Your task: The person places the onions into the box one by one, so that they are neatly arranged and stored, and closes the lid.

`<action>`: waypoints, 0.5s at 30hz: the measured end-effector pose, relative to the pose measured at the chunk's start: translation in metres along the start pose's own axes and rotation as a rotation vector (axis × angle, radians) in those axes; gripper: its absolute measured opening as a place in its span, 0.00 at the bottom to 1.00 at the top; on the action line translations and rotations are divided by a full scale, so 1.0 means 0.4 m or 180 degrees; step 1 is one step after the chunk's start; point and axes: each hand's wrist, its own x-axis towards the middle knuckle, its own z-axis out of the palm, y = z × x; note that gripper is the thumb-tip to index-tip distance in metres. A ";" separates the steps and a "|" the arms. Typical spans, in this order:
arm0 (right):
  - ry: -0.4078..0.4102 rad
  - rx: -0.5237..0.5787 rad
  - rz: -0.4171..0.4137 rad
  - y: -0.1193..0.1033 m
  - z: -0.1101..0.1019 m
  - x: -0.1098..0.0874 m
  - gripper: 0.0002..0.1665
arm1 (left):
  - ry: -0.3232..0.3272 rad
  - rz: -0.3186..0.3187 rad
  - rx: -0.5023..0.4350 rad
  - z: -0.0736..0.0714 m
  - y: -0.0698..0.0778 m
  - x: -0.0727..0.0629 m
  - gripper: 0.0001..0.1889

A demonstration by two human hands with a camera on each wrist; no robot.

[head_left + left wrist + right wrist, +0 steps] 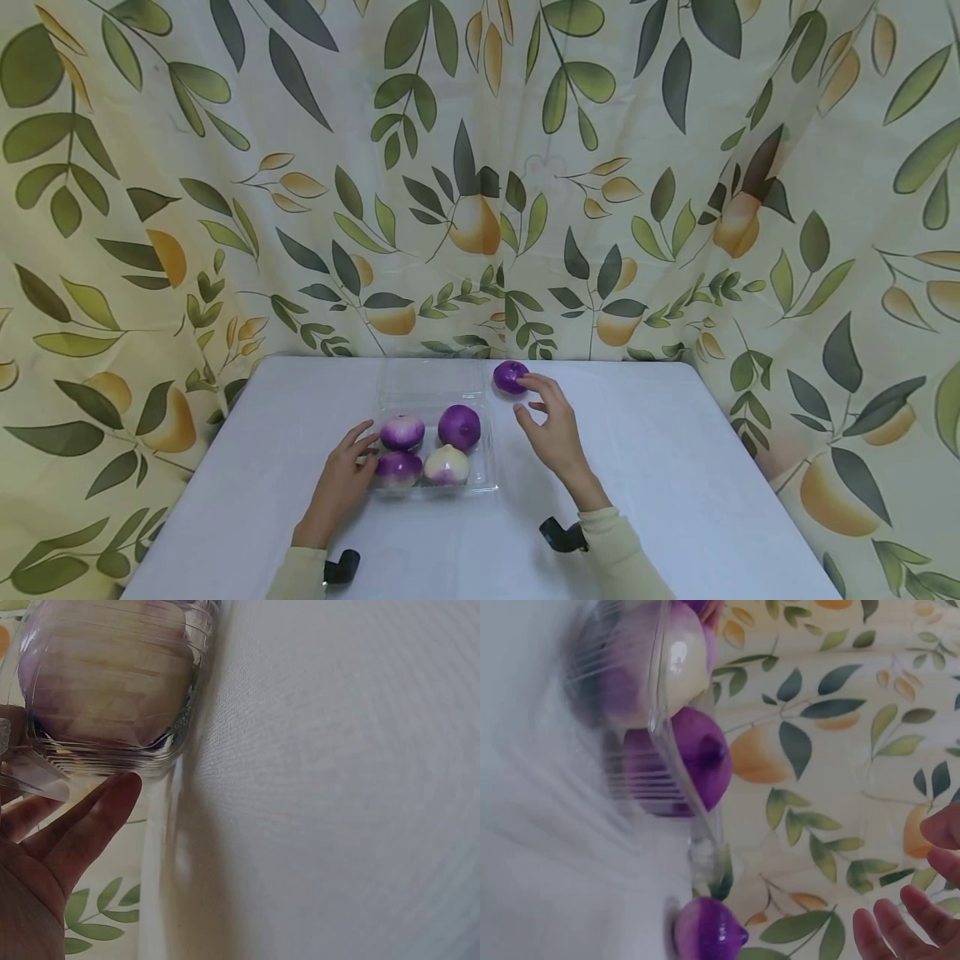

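Clear container [481, 473]: four onions [459, 427] | left hand [347, 477] alongside | any print indiscernible

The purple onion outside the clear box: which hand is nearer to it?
Right. The right hand is close beside the onion, at its right; the left hand is farther, at the left side of the clear box.

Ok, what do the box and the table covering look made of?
The box: probably clear, glossy plastic; the onions show through its ribbed walls. The table covering: likely matte white fabric, since fine woven-looking texture shows up close.
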 end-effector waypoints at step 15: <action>0.0070 0.0161 0.0862 0.110 0.002 0.039 0.23 | -0.0028 -0.0038 -0.0005 -0.001 -0.007 0.001 0.17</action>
